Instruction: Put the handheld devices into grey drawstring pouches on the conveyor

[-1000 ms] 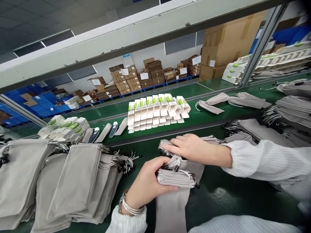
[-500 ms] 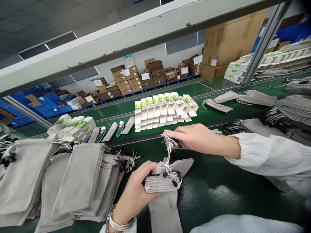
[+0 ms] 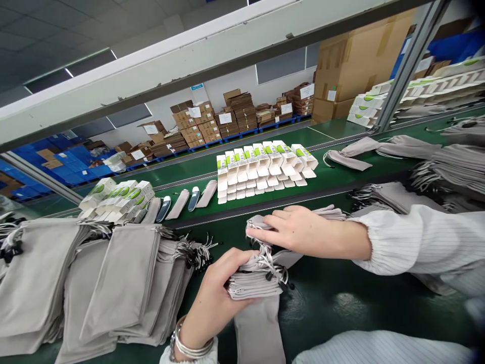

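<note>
My left hand [image 3: 212, 293], with bracelets at the wrist, is closed around a stack of folded grey drawstring pouches [image 3: 253, 285]. White cords with black ends spill over the top of this stack. Just above it, my right hand [image 3: 303, 230] grips a second bundle of grey drawstring pouches [image 3: 329, 213] by its corded end, fingers forward and palm down. The hand hides the middle of that bundle. Cords from the two bundles meet or overlap between my hands; I cannot tell whether they are tangled. Under my left hand lies a flat grey pouch [image 3: 261, 333].
Large piles of grey pouches [image 3: 121, 278] lie at left, and more pouches [image 3: 462, 169] at right. On the green conveyor [image 3: 322, 141] beyond stand open white-and-green boxes [image 3: 261, 164], more boxes [image 3: 117, 199], and dark blue devices [image 3: 193, 198] between pouches. A metal beam [image 3: 189, 55] crosses overhead.
My right hand has come down and its fingers now lie over the end of its bundle. The boxes and devices on the conveyor have shifted right. My left hand keeps its hold.
</note>
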### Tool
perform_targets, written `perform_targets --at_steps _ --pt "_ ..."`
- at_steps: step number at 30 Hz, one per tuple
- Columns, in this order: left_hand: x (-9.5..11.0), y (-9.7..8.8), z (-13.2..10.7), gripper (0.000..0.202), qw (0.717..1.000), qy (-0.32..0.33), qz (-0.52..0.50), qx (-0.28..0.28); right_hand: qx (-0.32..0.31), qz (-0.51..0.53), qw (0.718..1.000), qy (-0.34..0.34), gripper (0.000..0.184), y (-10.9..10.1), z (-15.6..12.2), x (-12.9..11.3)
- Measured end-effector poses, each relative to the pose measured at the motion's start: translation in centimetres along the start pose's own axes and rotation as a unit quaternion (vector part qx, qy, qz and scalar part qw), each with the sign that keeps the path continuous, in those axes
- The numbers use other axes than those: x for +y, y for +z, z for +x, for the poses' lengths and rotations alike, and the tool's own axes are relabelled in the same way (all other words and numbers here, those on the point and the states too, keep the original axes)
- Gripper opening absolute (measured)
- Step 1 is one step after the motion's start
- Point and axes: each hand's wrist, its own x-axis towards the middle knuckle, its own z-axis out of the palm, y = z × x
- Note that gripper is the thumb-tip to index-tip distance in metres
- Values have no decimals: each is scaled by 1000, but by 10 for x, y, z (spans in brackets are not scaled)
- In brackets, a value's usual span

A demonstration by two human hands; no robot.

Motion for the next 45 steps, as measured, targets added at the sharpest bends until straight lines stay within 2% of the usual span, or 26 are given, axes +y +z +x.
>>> perform_targets --at_steps 4,7,10,12,14,17,19,21,26,28,31,33,35,38,40,42,44,45 --pt "0 -2 -5 44 999 25 3 29 -19 22 998 -53 39 5 2 -13" --pt "-2 -8 -17 44 996 48 4 74 -60 32 995 -75 41 14 -1 -12" --pt "-6 -18 -30 42 989 59 -14 135 -93 61 993 -34 57 22 -3 5" --pt "-9 -25 -37 42 986 33 -23 160 -79 143 986 39 64 27 -2 22" --pt "-11 -29 -41 43 987 -12 -32 157 -23 273 953 132 63 34 0 40" --pt "-17 -29 -40 47 988 -86 -43 121 84 460 854 229 59 51 6 55" --pt "-25 -26 -37 50 987 -116 -54 96 120 527 797 270 58 67 9 54" --pt "-32 -22 -33 54 987 -118 -77 78 126 560 761 302 57 86 11 46" --pt "-34 -28 -26 67 986 -93 -134 33 110 637 704 294 59 131 14 14" --pt "-31 -37 -23 69 987 -76 -141 14 108 643 700 293 60 145 16 0" --pt "-31 -51 -15 74 987 -65 -146 24 104 635 701 308 60 158 18 -19" --pt "-35 -54 -7 75 984 -88 -154 26 52 645 700 302 56 157 20 -27" --pt "-42 -50 2 71 979 -126 -158 12 3 635 713 298 47 146 20 -27" --pt "-56 -36 14 64 973 -171 -153 2 24 614 726 307 36 113 22 -16" --pt "-64 -26 19 64 971 -179 -156 19 13 652 705 278 43 92 22 -11" --pt "-68 -21 18 65 970 -174 -165 38 -57 699 676 226 51 78 22 -12" --pt "-65 -25 12 67 973 -162 -159 48 -114 741 631 200 50 72 21 -17" --pt "-61 -31 7 68 975 -158 -146 52 -120 762 602 205 46 71 20 -20"
